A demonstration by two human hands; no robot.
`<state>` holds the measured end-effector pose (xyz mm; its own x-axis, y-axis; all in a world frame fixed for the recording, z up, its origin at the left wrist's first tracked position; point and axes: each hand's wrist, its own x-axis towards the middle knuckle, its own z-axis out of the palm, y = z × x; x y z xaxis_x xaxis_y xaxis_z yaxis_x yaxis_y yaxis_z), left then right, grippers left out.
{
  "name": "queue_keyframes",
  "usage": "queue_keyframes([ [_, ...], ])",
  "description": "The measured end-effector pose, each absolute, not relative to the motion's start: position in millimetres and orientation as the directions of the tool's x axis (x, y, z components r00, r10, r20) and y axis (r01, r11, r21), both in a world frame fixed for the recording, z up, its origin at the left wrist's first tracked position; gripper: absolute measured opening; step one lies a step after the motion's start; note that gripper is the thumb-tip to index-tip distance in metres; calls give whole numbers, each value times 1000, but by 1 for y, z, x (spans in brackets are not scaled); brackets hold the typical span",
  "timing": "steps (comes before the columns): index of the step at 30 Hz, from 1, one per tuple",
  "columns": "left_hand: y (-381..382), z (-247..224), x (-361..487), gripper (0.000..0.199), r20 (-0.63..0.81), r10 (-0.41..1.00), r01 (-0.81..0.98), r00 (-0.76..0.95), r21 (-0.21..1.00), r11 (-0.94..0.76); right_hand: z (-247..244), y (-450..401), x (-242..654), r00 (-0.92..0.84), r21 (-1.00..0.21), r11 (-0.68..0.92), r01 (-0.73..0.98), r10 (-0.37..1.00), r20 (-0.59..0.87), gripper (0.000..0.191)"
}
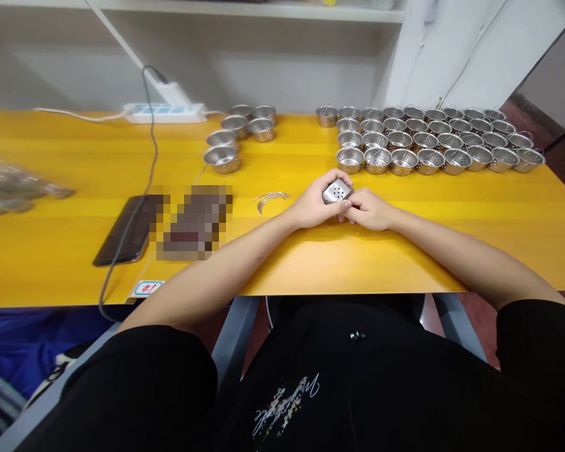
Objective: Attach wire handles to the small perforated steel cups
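A small perforated steel strainer basket is tipped on its side, with holes showing in its wall. My left hand is wrapped around it, thumb below and fingers over the top. My right hand pinches at its right edge. Whether a wire is also between those fingertips is hidden. On the table to the left of my hands lies a small bunch of curved wire handles.
Rows of strainer baskets with wire handles fill the back right. Several baskets without visible handles stand back left. A phone, a pixelated dark object, a cable, a power strip and blurred bags are leftward.
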<state>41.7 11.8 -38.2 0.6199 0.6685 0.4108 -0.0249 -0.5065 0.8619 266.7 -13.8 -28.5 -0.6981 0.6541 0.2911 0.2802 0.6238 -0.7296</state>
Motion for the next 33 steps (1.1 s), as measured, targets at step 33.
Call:
queue_keyframes([
  [33,19,-43,49,72,296,811,-187,504,955,-232,-33,-11,269,-657,-888,449,98,700,281,58],
])
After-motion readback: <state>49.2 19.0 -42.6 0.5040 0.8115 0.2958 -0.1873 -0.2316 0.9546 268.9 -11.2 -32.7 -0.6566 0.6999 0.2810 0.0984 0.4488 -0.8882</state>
